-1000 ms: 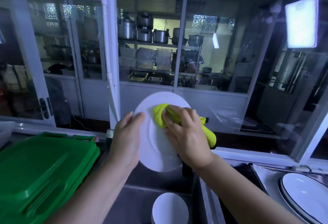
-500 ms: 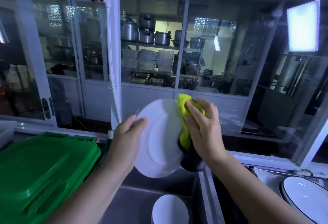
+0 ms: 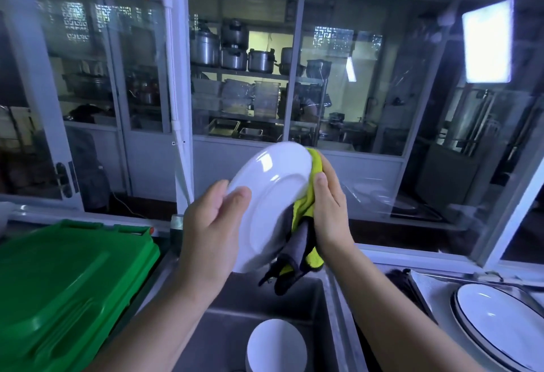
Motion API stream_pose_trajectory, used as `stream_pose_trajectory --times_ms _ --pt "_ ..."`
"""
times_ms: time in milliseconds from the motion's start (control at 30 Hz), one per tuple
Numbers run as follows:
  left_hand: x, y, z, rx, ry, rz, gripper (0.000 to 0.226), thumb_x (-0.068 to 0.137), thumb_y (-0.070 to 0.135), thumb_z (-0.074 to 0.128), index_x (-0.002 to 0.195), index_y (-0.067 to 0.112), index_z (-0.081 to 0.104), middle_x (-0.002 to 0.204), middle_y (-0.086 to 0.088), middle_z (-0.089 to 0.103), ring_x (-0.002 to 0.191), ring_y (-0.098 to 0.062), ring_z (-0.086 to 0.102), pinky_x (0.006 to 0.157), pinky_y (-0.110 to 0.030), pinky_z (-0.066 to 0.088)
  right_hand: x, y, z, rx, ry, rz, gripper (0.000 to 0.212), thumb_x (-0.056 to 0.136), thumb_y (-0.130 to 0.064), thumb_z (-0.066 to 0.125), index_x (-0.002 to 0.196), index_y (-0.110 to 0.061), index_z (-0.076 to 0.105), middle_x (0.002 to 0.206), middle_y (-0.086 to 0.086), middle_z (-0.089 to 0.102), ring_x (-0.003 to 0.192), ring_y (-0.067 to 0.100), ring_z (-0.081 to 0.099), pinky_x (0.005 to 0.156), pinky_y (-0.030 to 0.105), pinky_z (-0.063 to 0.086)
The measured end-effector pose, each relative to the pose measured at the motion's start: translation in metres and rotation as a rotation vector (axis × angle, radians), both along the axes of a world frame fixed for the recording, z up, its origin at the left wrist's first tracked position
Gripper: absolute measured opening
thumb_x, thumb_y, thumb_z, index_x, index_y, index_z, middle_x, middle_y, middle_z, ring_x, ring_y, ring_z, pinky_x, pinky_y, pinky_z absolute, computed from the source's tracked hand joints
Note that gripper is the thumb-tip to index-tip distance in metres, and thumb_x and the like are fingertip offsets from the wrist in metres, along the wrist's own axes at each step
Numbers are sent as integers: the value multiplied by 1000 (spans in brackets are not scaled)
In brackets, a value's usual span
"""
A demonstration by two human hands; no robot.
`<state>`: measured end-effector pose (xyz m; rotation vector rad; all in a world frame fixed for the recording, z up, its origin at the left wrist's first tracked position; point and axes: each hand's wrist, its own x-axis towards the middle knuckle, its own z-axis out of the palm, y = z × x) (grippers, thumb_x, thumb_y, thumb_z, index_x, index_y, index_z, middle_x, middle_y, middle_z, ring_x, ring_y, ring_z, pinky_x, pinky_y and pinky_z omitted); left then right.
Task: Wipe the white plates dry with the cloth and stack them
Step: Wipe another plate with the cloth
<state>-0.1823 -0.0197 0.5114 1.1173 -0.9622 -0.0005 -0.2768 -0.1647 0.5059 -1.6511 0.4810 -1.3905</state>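
A white plate is held tilted above the sink, its face turned toward me. My left hand grips its lower left rim, thumb on the face. My right hand holds a yellow-green and grey cloth against the plate's right edge and back; the cloth's tail hangs below the plate. White plates stand stacked in the sink below. A stack of dark-rimmed white plates sits on the counter at lower right.
A green plastic bin lid fills the lower left. The steel sink lies under my hands. A glass partition with white frames stands close behind, with shelves of pots beyond it.
The cloth and my right hand slid from the plate's face to its right edge and back. The plate tipped so that its face turns more toward me.
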Motion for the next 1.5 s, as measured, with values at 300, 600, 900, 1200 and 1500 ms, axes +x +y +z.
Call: stream_pose_trajectory --times_ms 300,600,900,1200,1500 --pt "1 -6 -24 152 116 -274 38 70 42 59 77 5 53 68 -24 49 65 -18 45 62 -36 35 -13 -4 -3 440 -136 -255 25 91 -18 48 67 -11 44 71 1 41 56 7 32 48 13 32" --pt "28 -21 -9 362 -72 -307 36 72 56 65 91 26 70 86 -2 74 75 -9 65 73 -33 51 -23 -2 -9 78 7 -201 25 92 -33 48 93 -36 73 86 -15 68 82 4 62 78 32 48" --pt "9 -24 -2 375 -231 -150 40 78 46 60 73 6 61 58 -7 53 58 -9 42 55 -33 38 -15 5 16 -901 335 -323 53 99 -48 28 140 -20 47 106 1 63 94 24 59 78 41 46" --pt "9 -7 2 72 -193 -85 57 79 53 58 80 -4 59 71 -26 58 62 -13 48 51 -41 41 5 8 -8 367 -162 -124 25 99 -36 37 109 -23 56 91 -9 61 91 8 57 65 5 41" --pt "44 -10 -23 209 74 -513 34 68 36 65 101 31 72 92 2 75 83 -12 70 64 -20 52 -5 -11 -11 424 -31 -254 41 99 -31 41 64 -9 40 67 -1 43 53 3 39 53 9 35"
